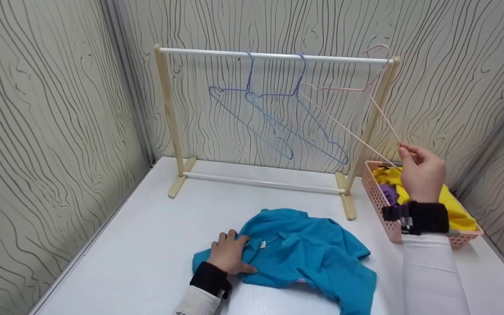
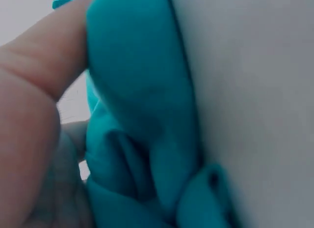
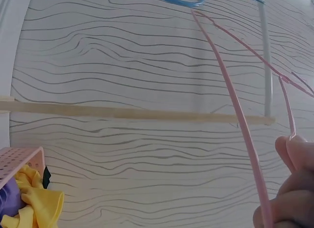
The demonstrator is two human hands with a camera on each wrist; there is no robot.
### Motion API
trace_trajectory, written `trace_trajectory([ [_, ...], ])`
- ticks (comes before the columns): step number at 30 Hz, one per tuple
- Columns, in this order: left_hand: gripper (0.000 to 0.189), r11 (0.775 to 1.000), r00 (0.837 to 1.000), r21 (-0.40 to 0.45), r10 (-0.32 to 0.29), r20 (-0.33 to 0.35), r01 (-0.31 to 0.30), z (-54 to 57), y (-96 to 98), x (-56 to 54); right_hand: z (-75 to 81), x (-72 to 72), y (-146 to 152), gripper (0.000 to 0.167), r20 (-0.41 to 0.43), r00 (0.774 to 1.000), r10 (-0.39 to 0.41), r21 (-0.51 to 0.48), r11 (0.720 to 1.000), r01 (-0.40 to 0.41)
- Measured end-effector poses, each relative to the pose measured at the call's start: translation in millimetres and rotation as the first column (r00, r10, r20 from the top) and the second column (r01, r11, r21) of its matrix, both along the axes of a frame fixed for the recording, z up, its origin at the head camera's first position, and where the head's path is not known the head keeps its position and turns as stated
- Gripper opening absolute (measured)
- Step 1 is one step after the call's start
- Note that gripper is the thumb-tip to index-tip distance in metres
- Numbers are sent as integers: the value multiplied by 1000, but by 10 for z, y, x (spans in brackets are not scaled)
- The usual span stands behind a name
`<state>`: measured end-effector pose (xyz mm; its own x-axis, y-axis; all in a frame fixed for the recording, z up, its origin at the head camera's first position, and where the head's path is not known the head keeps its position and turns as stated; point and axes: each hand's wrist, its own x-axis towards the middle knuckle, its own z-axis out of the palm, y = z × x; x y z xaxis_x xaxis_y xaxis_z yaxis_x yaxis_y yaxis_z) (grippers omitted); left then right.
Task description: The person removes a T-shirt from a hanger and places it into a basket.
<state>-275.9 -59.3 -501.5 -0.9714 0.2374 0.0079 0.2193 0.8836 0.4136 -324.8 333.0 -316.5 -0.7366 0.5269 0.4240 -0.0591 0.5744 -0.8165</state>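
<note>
A crumpled teal shirt [image 1: 304,245] with a small white label lies on the white table. At its left side my left hand [image 1: 227,255] grips a fold; in the left wrist view the teal cloth [image 2: 137,66] bunches against the thumb and fingers. My right hand [image 1: 423,173] pinches one end of a pink hanger [image 1: 344,127], held up by the rack's right post. The hanger's hook is raised near the right end of the rack's bar. In the right wrist view the pink hanger [image 3: 230,90] slants up from the curled fingers [image 3: 294,198].
A wooden rack with a white top bar [image 1: 199,52] stands at the back. A blue-violet hanger [image 1: 252,122] and another blue-violet hanger [image 1: 322,135] hang from it. At the right sits a pink perforated basket [image 1: 376,197] with yellow cloth [image 1: 457,214] and purple cloth [image 1: 389,194].
</note>
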Motion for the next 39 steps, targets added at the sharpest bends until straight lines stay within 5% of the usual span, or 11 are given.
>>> trace_trajectory([
  [7,57,999,999,17,-40,16,39,24,67,30,80,-264,-128,43,70,995,76,51,995,-80],
  [11,45,996,995,70,-66,71,61,30,74,33,43,-332,-181,44,110,987,117,55,991,-123],
  [17,36,994,995,70,-91,34,89,38,47,23,-79,-363,-211,41,87,986,139,-4,990,-139],
  [22,38,993,996,80,-88,23,86,28,21,8,-283,-224,-287,39,-148,988,46,-6,999,-47],
  [25,57,992,996,93,-85,28,82,44,15,3,-460,22,-461,29,-359,933,24,3,1000,-25],
  [28,80,994,997,88,-69,46,65,79,12,3,-654,294,-701,17,-429,886,176,65,984,-164],
  [30,77,996,997,77,-57,48,54,107,5,6,-785,404,-847,17,-329,884,333,104,943,-316],
  [33,47,997,999,65,-40,32,37,151,-20,14,-964,451,-998,41,17,866,500,102,861,-499],
  [36,17,997,1000,82,-15,27,12,184,-50,24,-1163,411,-1097,77,360,766,533,72,802,-593],
  [39,8,995,1000,98,7,26,-9,198,-70,32,-1381,346,-1189,103,517,698,496,87,780,-619],
])
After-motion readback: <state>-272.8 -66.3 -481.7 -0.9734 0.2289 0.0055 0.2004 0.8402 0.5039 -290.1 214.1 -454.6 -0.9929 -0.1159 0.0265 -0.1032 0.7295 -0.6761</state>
